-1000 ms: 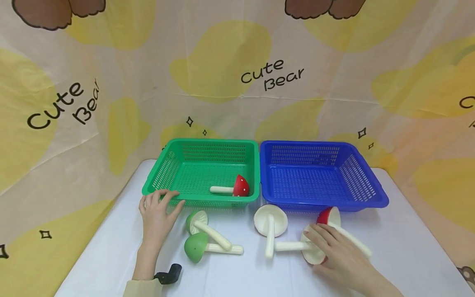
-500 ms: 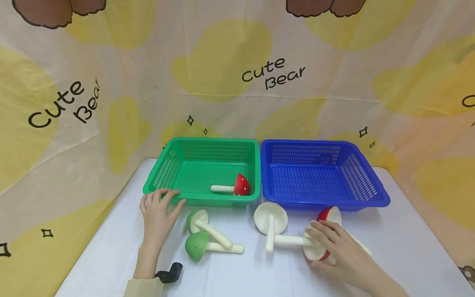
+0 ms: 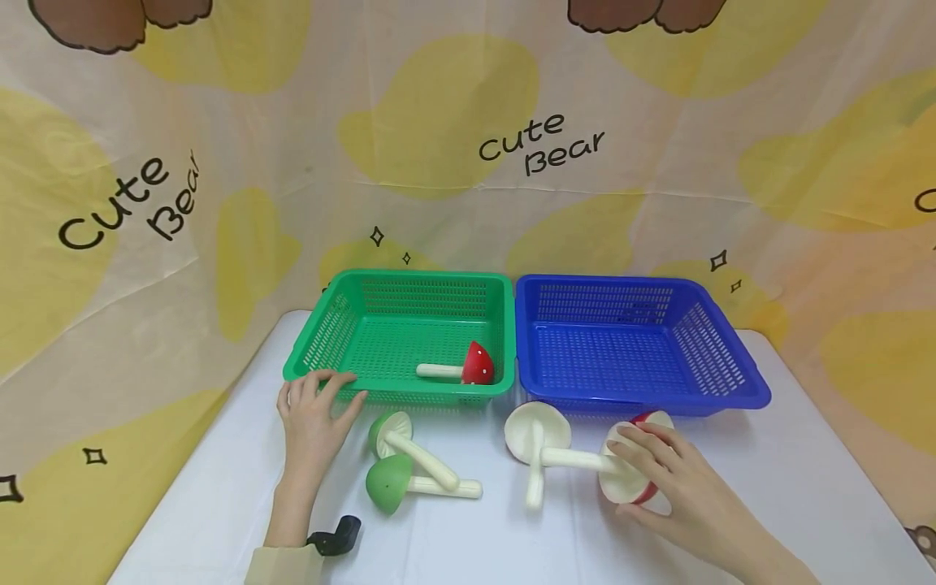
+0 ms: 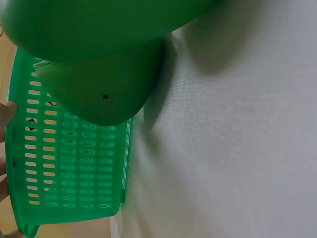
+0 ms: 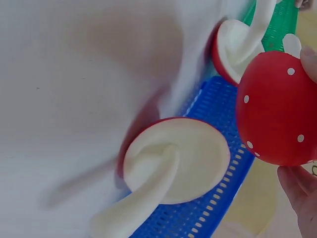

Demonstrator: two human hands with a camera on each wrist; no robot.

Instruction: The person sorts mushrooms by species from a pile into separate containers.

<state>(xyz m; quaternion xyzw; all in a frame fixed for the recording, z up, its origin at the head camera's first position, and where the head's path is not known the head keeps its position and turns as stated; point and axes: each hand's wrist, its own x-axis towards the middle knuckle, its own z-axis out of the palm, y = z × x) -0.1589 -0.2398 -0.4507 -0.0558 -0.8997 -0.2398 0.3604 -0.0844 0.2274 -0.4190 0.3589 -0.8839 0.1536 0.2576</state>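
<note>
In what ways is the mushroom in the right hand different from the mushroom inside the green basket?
Place: the held mushroom is gripped by the right hand; the basket mushroom lies inside the green basket.
Facing: in the head view, the held mushroom shows mostly its pale underside, while the basket mushroom shows its red, spotted cap.
Both have red caps with white dots, and pale stems.

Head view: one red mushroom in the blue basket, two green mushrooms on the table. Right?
Wrong basket: the head view shows that red mushroom in the green basket. The two green mushrooms on the table are correct.
</note>
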